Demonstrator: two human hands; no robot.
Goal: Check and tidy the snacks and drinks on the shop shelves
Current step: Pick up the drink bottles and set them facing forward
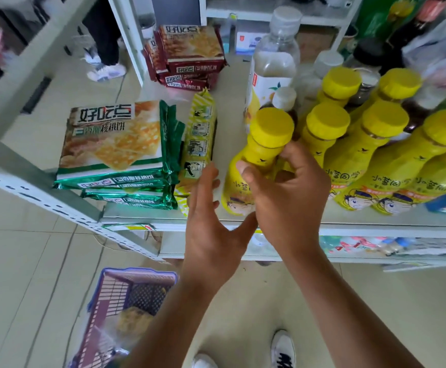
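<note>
A yellow drink bottle (245, 179) with a yellow cap stands at the front of the white shelf (375, 221). My right hand (285, 192) grips its neck and shoulder, thumb on the near side. My left hand (208, 221) is spread open just left of the bottle, fingers straight beside its lower body. Several more yellow bottles (375, 160) stand in rows to the right. A stack of green biscuit packs (115, 150) lies at the shelf's left end, and a yellow-green snack pack (200, 139) stands on edge beside it.
Red biscuit packs (190, 57) are stacked further back on the shelf, next to a tall clear bottle (272, 62) and darker bottles. A purple basket (126, 309) sits on the floor at lower left. Another person's legs and shoes (105, 70) are behind the shelf frame.
</note>
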